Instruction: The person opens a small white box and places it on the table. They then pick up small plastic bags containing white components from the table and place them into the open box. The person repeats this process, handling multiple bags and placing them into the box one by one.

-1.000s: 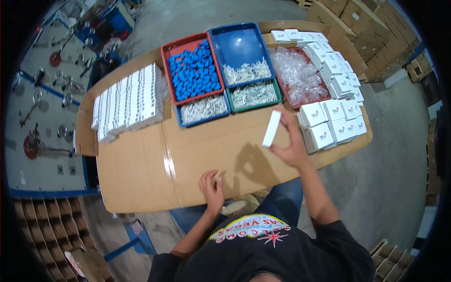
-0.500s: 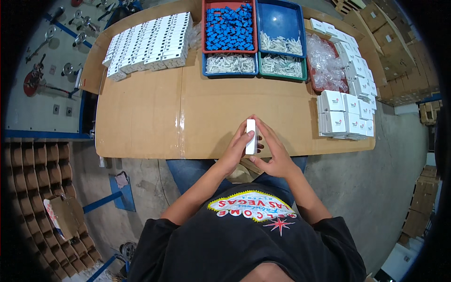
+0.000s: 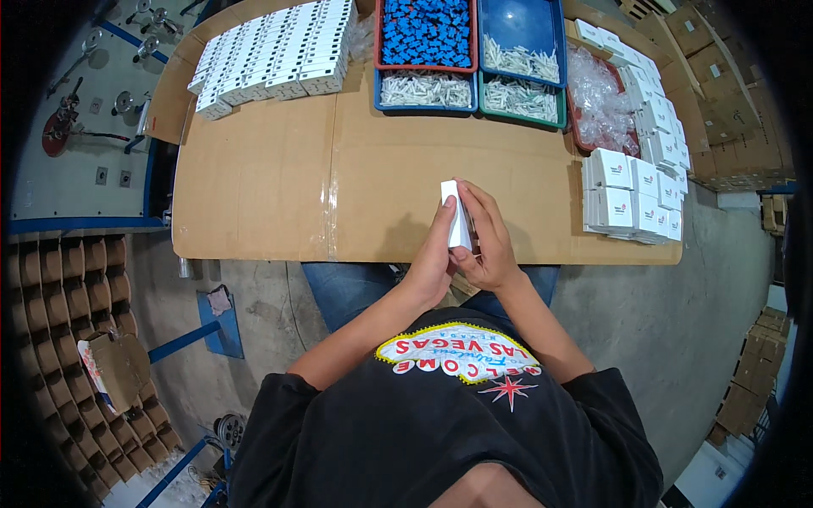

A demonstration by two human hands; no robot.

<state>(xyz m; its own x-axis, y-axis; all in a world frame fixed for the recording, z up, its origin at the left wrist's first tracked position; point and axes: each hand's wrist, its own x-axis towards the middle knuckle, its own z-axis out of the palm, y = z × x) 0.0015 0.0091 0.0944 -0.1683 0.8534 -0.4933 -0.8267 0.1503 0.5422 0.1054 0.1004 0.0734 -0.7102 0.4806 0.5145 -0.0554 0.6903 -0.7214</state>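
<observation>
A small white box [image 3: 458, 224] stands on edge between my two hands, over the near edge of the cardboard-covered table. My left hand [image 3: 432, 261] grips it from the left, the thumb along its side. Around the right side wraps my right hand [image 3: 493, 244], its fingertips near the far end and its thumb by the near end. Parts of both hands' fingers are hidden behind the box.
Rows of white boxes [image 3: 279, 52] stand at the back left, and stacked white boxes [image 3: 622, 190] at the right. A red tray of blue pieces [image 3: 426, 34], trays of small white pieces [image 3: 428, 88] and a tray of clear plastic bags [image 3: 600, 102] line the back.
My right hand has closed in against the box, its thumb now by the near end. The box has tilted slightly, its far end leaning left. The whole view has shifted a little.
</observation>
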